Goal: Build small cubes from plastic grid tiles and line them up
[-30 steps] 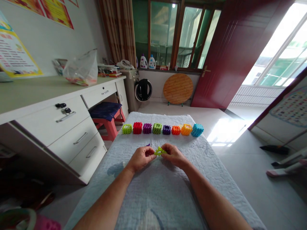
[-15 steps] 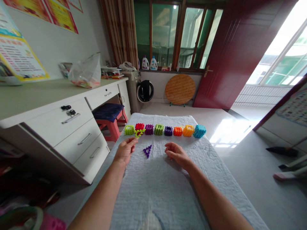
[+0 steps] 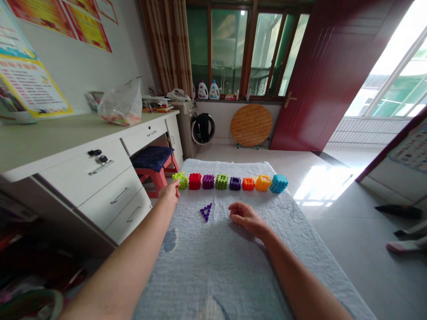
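My left hand [image 3: 171, 192] pinches a yellow-green triangle piece [image 3: 178, 176] at the far left end of a row of plastic building-piece stacks. The triangle piece overlaps the yellow-green stack [image 3: 183, 183]; whether they touch I cannot tell. To its right stands the red stack [image 3: 195, 181]. A purple triangle piece [image 3: 207, 212] lies on the cloth between my hands. My right hand [image 3: 247, 218] rests on the cloth to the right of it, fingers loosely curled and holding nothing.
The row continues with stacks in purple [image 3: 208, 182], green [image 3: 221, 182], dark blue [image 3: 235, 183], orange [image 3: 248, 184], yellow-orange [image 3: 263, 183] and light blue [image 3: 279, 183]. A pale blue cloth [image 3: 207, 275] covers the table. A white desk [image 3: 110, 173] and stool [image 3: 153, 160] stand left.
My left hand has moved left and forward, carrying the yellow-green triangle piece from in front of the red stack to the yellow-green stack. My right hand has stayed in place.
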A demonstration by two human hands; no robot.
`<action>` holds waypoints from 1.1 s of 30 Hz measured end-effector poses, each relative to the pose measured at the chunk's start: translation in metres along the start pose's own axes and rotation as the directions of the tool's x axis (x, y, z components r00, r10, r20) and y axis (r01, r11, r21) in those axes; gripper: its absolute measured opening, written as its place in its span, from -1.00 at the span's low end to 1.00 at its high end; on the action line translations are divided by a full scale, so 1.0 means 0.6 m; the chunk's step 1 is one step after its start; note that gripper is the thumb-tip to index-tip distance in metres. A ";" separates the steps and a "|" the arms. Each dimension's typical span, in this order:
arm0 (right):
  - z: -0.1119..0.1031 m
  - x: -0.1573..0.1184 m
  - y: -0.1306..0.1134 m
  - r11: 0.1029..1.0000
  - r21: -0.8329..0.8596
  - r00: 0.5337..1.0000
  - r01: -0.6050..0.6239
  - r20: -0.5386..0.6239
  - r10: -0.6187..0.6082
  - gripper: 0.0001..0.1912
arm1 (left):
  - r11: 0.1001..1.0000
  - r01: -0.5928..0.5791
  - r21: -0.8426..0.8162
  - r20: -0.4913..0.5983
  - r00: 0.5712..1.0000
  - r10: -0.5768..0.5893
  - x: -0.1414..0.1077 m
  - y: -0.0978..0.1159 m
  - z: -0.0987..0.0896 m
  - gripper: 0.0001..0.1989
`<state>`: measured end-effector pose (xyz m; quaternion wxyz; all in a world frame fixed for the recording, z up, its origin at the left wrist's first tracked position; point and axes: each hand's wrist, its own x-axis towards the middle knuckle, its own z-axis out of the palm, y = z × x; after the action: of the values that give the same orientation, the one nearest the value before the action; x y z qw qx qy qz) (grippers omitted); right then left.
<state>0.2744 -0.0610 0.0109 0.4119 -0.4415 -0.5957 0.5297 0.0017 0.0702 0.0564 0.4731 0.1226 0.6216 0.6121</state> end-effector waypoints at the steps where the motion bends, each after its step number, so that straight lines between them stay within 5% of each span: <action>1: 0.000 0.000 0.001 1.000 -0.002 1.000 -0.002 0.004 0.002 -0.72 | 1.000 0.003 0.006 -0.016 1.000 -0.003 0.001 0.002 0.005 -0.75; 23: -0.006 0.002 0.008 0.999 -0.045 1.000 0.002 0.026 -0.001 -0.72 | 0.994 0.089 0.069 -0.115 0.990 -0.081 0.005 -0.006 0.030 -0.72; 33: -0.007 0.001 0.010 0.998 -0.060 0.999 -0.005 0.031 0.007 -0.71 | 0.987 0.145 0.066 0.033 0.989 -0.147 0.008 -0.006 0.014 -0.71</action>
<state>0.2786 -0.0588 0.0056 0.3874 -0.4469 -0.6165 0.5197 0.0069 0.0785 0.0530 0.5244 0.1031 0.6388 0.5535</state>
